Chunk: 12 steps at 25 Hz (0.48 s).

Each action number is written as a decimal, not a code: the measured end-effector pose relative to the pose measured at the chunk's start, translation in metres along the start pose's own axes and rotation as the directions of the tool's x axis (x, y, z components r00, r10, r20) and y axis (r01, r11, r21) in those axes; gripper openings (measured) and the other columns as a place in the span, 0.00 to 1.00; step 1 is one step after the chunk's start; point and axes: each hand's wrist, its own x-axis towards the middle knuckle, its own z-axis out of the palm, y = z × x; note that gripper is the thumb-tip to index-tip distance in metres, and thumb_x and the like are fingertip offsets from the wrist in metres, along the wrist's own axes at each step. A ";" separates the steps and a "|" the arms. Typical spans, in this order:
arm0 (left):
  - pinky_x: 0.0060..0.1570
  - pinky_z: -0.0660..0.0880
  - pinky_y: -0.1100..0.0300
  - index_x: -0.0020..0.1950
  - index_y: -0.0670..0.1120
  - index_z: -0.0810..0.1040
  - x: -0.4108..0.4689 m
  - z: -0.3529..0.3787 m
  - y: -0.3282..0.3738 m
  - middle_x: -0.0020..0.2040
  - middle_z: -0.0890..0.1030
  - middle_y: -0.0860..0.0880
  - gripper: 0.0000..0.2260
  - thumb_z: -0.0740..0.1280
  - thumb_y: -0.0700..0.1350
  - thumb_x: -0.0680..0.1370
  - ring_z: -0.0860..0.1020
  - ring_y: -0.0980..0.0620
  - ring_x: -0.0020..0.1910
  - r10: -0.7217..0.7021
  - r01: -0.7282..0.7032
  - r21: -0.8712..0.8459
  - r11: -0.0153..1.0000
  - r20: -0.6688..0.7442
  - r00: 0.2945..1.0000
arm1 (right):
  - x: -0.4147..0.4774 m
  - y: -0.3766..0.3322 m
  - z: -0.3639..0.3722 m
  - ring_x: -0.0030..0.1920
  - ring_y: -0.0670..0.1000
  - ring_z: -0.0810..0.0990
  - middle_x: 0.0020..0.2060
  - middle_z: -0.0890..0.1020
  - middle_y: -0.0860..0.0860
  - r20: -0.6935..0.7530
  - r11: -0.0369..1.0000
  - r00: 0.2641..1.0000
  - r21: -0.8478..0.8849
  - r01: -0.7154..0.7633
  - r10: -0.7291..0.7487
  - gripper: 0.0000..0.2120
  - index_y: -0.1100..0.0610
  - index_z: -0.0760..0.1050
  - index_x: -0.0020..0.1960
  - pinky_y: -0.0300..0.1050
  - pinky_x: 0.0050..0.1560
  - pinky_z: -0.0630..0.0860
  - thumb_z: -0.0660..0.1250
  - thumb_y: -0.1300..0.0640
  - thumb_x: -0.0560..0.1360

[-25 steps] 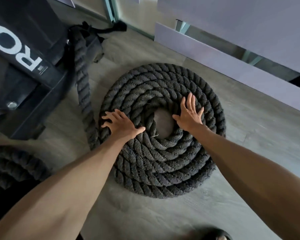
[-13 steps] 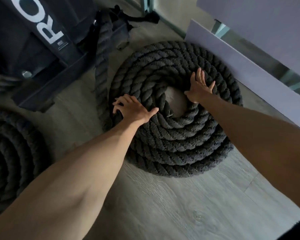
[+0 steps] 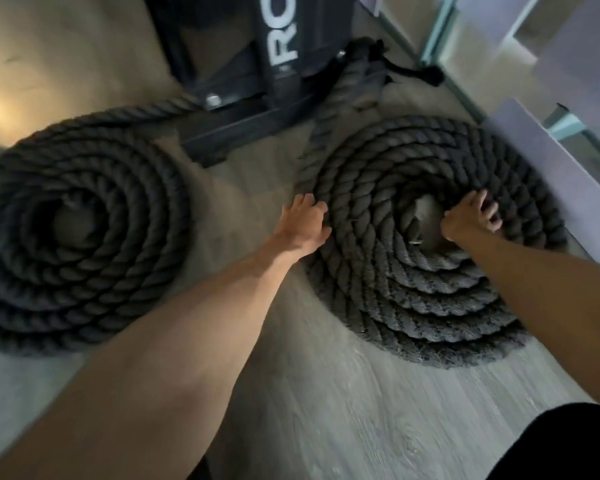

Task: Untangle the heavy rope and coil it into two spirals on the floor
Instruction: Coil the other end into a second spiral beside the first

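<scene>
A thick dark rope lies on the wood floor in two flat spirals. The right spiral [image 3: 426, 299] is under both my hands. My left hand [image 3: 303, 225] grips its outer left edge, fingers curled over the outermost turn. My right hand [image 3: 471, 218] rests on the inner turns just right of the bare centre hole, fingers bent into the rope. The left spiral [image 3: 73, 282] lies apart, untouched. Each spiral's rope runs up to the black rack base [image 3: 257, 109], where it is anchored.
The black rack with white lettering [image 3: 284, 36] stands at the top centre between the spirals. A pale lilac wall panel [image 3: 548, 168] and a glass-edged frame [image 3: 440, 39] close in behind the right spiral. Bare wood floor [image 3: 343, 410] lies in front. A dark garment [image 3: 568, 445] shows at bottom right.
The view has swung left, so the left spiral shows in full. My left hand slid from the top of the right spiral to its outer left edge. My right hand's fingers have curled.
</scene>
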 end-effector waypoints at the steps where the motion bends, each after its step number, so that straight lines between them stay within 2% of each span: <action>1: 0.67 0.67 0.48 0.67 0.45 0.74 -0.017 -0.005 -0.020 0.66 0.73 0.43 0.18 0.65 0.50 0.79 0.68 0.43 0.68 -0.012 0.011 -0.013 1.000 -0.073 0.997 | -0.015 -0.019 0.006 0.82 0.60 0.43 0.83 0.43 0.53 -0.023 0.999 0.999 0.014 0.047 -0.046 0.31 0.57 0.44 0.83 0.67 0.78 0.46 0.54 0.54 0.85; 3: 0.62 0.69 0.48 0.62 0.44 0.77 -0.059 -0.013 -0.062 0.62 0.76 0.42 0.14 0.63 0.47 0.79 0.71 0.42 0.65 -0.095 0.101 0.029 0.994 -0.155 0.983 | -0.056 -0.073 0.026 0.82 0.60 0.47 0.83 0.48 0.55 -0.118 0.967 0.961 -0.005 0.253 -0.252 0.29 0.56 0.50 0.82 0.66 0.78 0.50 0.55 0.55 0.84; 6: 0.61 0.69 0.47 0.62 0.45 0.76 -0.123 -0.021 -0.134 0.61 0.74 0.42 0.14 0.63 0.48 0.79 0.71 0.41 0.63 -0.300 0.312 0.031 0.950 -0.200 0.933 | -0.138 -0.181 0.054 0.77 0.60 0.61 0.78 0.63 0.58 -0.247 0.827 0.797 -0.031 0.562 -0.551 0.22 0.56 0.66 0.75 0.60 0.75 0.59 0.57 0.56 0.82; 9: 0.64 0.68 0.43 0.68 0.45 0.70 -0.188 -0.020 -0.211 0.65 0.69 0.41 0.24 0.68 0.52 0.75 0.67 0.39 0.66 -0.527 0.532 -0.020 0.846 -0.176 0.831 | -0.231 -0.272 0.100 0.70 0.60 0.69 0.69 0.73 0.57 -0.181 0.589 0.573 -0.045 0.807 -0.799 0.20 0.57 0.71 0.71 0.54 0.71 0.63 0.59 0.57 0.81; 12: 0.68 0.64 0.38 0.76 0.47 0.60 -0.227 -0.009 -0.268 0.73 0.62 0.39 0.40 0.72 0.61 0.72 0.61 0.37 0.72 -0.666 0.664 -0.057 0.746 -0.079 0.742 | -0.298 -0.324 0.150 0.72 0.59 0.68 0.70 0.72 0.57 -0.075 0.358 0.355 -0.039 0.933 -0.932 0.20 0.58 0.70 0.71 0.54 0.72 0.63 0.60 0.56 0.80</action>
